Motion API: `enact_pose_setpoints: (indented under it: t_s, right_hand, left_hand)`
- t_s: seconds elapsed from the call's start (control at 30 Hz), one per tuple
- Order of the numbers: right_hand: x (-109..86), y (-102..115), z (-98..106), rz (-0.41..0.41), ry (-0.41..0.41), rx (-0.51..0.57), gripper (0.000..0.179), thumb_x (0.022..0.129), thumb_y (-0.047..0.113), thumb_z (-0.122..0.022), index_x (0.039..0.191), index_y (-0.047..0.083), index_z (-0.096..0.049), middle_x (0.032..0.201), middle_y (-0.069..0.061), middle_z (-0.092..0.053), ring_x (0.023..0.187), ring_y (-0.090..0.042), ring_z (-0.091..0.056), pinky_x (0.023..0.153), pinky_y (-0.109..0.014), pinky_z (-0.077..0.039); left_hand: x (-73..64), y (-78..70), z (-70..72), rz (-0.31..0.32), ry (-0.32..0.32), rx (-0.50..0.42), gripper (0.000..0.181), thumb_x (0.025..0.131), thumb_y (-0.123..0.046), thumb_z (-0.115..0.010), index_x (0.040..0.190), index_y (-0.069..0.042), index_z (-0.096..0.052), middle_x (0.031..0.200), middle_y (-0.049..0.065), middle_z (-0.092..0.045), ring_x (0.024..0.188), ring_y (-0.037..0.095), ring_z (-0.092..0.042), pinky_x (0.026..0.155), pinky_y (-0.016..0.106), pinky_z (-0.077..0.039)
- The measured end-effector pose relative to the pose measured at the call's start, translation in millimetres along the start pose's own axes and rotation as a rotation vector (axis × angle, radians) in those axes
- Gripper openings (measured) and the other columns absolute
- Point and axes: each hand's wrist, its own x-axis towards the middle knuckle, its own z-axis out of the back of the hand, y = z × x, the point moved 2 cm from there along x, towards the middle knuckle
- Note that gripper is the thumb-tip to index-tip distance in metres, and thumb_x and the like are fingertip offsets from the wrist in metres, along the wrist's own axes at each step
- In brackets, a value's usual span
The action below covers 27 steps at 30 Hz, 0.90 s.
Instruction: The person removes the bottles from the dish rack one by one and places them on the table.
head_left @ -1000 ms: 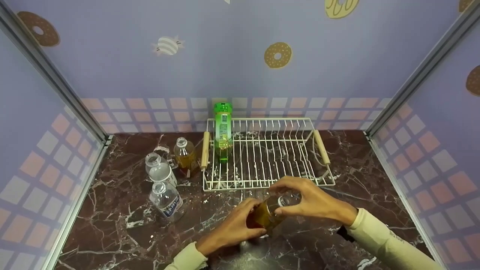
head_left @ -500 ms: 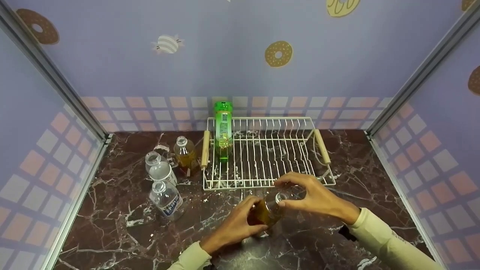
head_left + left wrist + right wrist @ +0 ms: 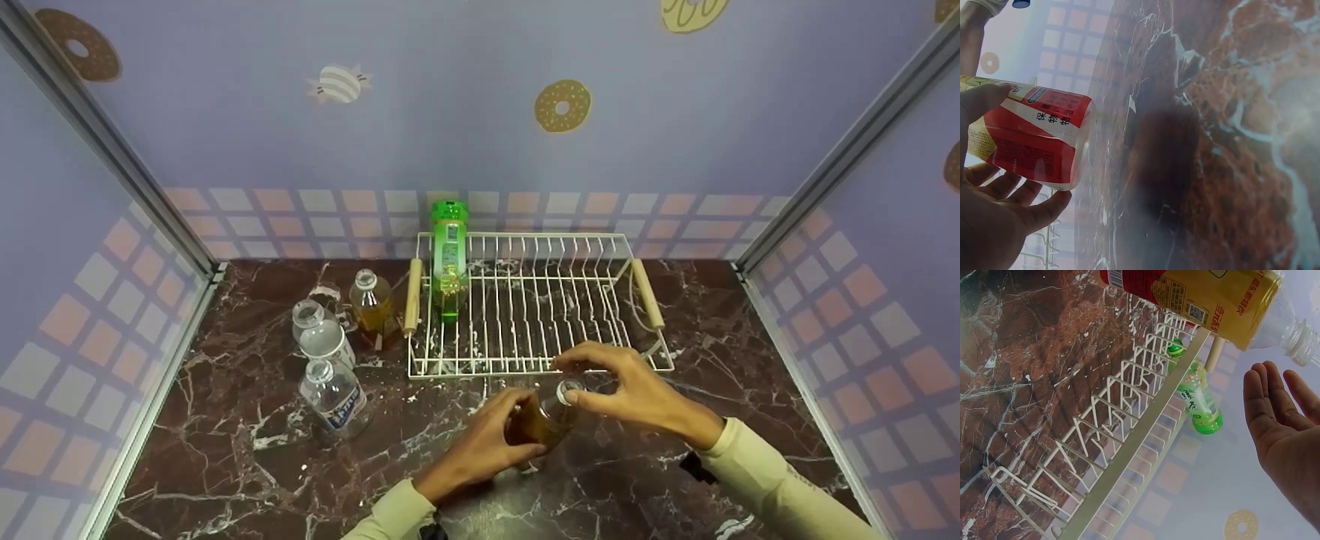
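Note:
My left hand (image 3: 480, 448) grips a clear plastic bottle (image 3: 553, 424) in front of the wire rack, thumb and fingers around its lower body. The bottle has a red, white and gold label (image 3: 1044, 132) and leans with its neck toward the right; no cap shows on the mouth. My right hand (image 3: 634, 396) is at the neck, thumb overlapping the mouth in the head view. In the right wrist view its fingers (image 3: 1275, 402) are loosely bent, just short of the bottle neck (image 3: 1300, 343). The left wrist view shows the bottle's base above the marble surface.
A cream wire rack (image 3: 540, 373) with wooden handles stands at the back, a green tea bottle (image 3: 450, 255) lying along its left side. Left of it stand an amber-labelled bottle (image 3: 373, 307) and two clear bottles, one behind (image 3: 324, 337), one nearer (image 3: 337, 401). Patterned walls enclose the marble counter.
My left hand and the bottle have shifted slightly right, and the bottle stands more upright. My right hand has drifted slightly right, staying around the neck.

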Motion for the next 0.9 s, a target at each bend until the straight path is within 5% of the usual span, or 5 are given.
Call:
enact_pose_setpoints:
  t_s: [0.4, 0.7, 0.9]
  right_hand:
    - [-0.9, -3, 2, -0.012, -0.042, -0.034, 0.041, 0.096, 0.023, -0.081, 0.134, 0.008, -0.075, 0.131, -0.003, -0.078, 0.116, -0.025, -0.075, 0.103, -0.053, -0.062]
    - [-2.5, -4, 2, -0.017, -0.054, -0.031, 0.041, 0.096, 0.02, -0.082, 0.133, 0.005, -0.075, 0.129, -0.003, -0.078, 0.113, -0.022, -0.075, 0.101, -0.049, -0.063]
    - [-2.9, -6, 2, -0.017, -0.048, -0.023, 0.041, 0.096, 0.019, -0.081, 0.133, 0.002, -0.074, 0.129, -0.005, -0.078, 0.113, -0.024, -0.076, 0.1, -0.05, -0.063]
  left_hand:
    - [9.6, 5.1, -11.3, -0.071, -0.028, -0.015, 0.069, 0.087, -0.02, -0.093, 0.147, -0.015, -0.059, 0.137, 0.001, -0.065, 0.126, 0.02, -0.062, 0.11, 0.045, -0.056]
    - [13.6, 9.2, -19.5, -0.12, -0.038, -0.046, 0.069, 0.085, -0.011, -0.094, 0.145, -0.012, -0.06, 0.138, 0.015, -0.067, 0.125, 0.02, -0.064, 0.111, 0.04, -0.056]
    - [13.5, 12.0, -23.8, -0.13, -0.034, -0.068, 0.072, 0.085, -0.009, -0.094, 0.148, -0.009, -0.058, 0.139, 0.008, -0.067, 0.125, 0.019, -0.064, 0.112, 0.04, -0.055]
